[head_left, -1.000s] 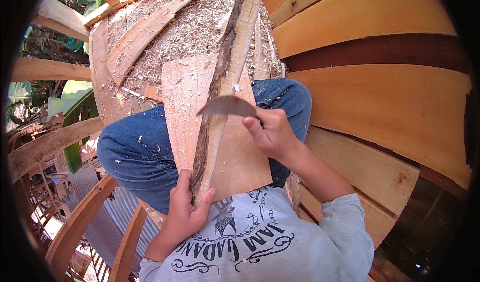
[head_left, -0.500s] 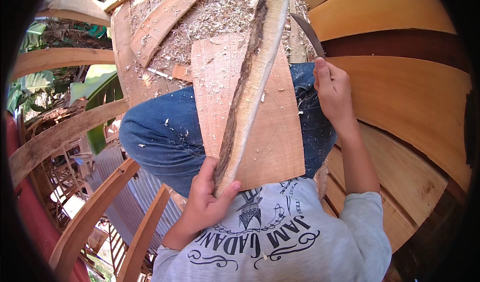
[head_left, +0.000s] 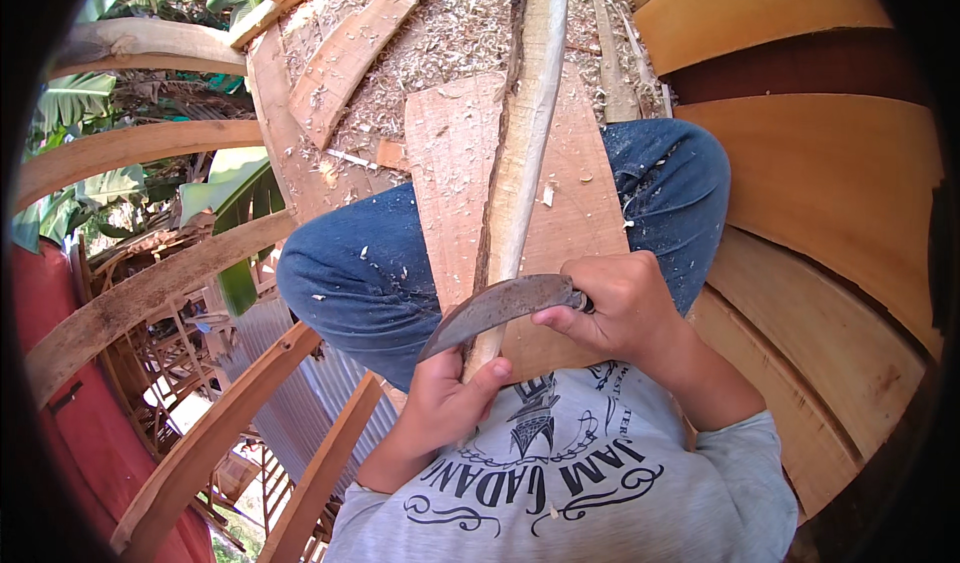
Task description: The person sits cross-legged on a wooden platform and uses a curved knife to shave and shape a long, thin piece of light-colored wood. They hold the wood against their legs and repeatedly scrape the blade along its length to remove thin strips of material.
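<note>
A long strip of wood (head_left: 532, 143) with dark bark along its left edge runs from my lap away toward the top of the view. My left hand (head_left: 455, 393) is closed round its near end. In my right hand (head_left: 625, 308) is the handle of a curved knife (head_left: 500, 306), mostly hidden by the fingers. The blade lies across the strip just above my left hand, its tip close to the left fingers. Whether the edge bites into the wood I cannot tell. Beneath the strip, a flat board (head_left: 570, 223) rests over my lap.
Wood shavings (head_left: 460, 33) cover the floor ahead, with a loose plank (head_left: 360, 53) among them. Curved wooden ribs (head_left: 150, 153) stand on the left, with gaps between them. Wide curved planks (head_left: 810, 153) form a wall close on my right.
The knife has come from the far right down toward me and now crosses the strip near my left hand. The strip stands a little straighter; my left hand still grips it.
</note>
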A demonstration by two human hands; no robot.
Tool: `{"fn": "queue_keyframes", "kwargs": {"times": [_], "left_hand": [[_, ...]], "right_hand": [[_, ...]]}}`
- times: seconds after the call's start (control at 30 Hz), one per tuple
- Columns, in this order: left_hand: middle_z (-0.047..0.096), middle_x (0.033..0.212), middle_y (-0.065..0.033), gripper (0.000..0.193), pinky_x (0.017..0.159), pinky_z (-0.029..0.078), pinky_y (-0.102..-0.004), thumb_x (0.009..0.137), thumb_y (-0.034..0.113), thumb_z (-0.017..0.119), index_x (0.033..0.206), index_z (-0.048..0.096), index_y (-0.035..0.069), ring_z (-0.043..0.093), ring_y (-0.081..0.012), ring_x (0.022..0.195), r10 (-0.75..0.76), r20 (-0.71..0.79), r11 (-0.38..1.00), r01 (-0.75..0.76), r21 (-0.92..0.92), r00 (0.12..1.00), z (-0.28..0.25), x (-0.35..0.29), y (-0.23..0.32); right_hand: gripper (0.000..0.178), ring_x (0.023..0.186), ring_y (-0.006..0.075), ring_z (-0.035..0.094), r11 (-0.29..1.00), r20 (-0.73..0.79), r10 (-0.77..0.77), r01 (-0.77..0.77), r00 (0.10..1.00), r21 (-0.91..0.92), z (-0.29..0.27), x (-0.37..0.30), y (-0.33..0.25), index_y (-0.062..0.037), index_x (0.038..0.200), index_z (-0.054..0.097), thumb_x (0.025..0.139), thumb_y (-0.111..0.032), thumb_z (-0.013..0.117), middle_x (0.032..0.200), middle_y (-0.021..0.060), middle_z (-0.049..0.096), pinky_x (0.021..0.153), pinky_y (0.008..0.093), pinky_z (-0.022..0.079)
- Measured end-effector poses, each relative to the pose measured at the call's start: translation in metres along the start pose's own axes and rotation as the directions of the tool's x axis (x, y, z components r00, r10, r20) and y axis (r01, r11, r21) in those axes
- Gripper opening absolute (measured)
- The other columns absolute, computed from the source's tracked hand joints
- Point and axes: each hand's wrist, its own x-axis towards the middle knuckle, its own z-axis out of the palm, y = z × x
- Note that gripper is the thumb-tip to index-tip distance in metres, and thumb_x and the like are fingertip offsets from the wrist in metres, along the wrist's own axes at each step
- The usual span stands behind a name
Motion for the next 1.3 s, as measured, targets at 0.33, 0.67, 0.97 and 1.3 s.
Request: {"fn": "queue_keyframes", "kwargs": {"times": [0.33,0.67,0.97,1.3], "left_hand": [[0.057,0.070,-0.0110,0.031,0.056,0.042,-0.0250,0.085,0.016,0.068,0.101,0.046,0.000,0.055,-0.0105,0.064,0.115,0.058,0.908,-0.128,0.400,0.992,0.009,-0.016,-0.008],[0.057,0.070,-0.0062,0.030,0.054,0.040,-0.0221,0.083,0.013,0.068,0.097,0.046,-0.002,0.053,-0.0088,0.060,0.275,-0.072,0.807,-0.190,0.559,0.959,0.009,-0.010,0.006],[0.056,0.067,-0.0098,0.032,0.052,0.041,-0.0228,0.083,0.012,0.069,0.099,0.046,-0.003,0.054,-0.0100,0.058,0.257,-0.043,0.795,-0.186,0.577,0.965,0.014,-0.016,0.003],[0.054,0.066,-0.0096,0.029,0.053,0.040,-0.0238,0.084,0.013,0.066,0.099,0.046,-0.002,0.050,-0.0091,0.058,0.244,-0.073,0.817,-0.164,0.553,0.967,0.010,-0.015,0.005]], "right_hand": [[0.061,0.047,0.0123,0.036,0.928,-0.470,0.355,-0.366,0.808,0.071,-0.061,0.026,0.061,0.0047,0.066,0.055,0.087,-0.052,0.057,0.049,0.0115,0.041,0.045,0.0323,0.034],[0.060,0.041,0.0250,0.052,0.959,-0.263,0.023,-0.096,0.965,-0.266,-0.019,-0.007,0.004,-0.0070,0.054,0.047,0.073,-0.060,0.066,0.047,0.0074,0.046,0.040,0.0333,0.038],[0.067,0.038,0.0229,0.045,0.897,-0.434,-0.113,-0.096,0.894,-0.431,-0.034,0.015,0.039,-0.0074,0.053,0.045,0.070,-0.071,0.060,0.045,0.0055,0.040,0.038,0.0321,0.034],[0.068,0.039,0.0223,0.047,0.862,-0.429,-0.109,-0.130,0.896,-0.490,-0.030,0.026,0.044,-0.0076,0.054,0.047,0.067,-0.073,0.060,0.044,0.0048,0.042,0.039,0.0315,0.035]]}}
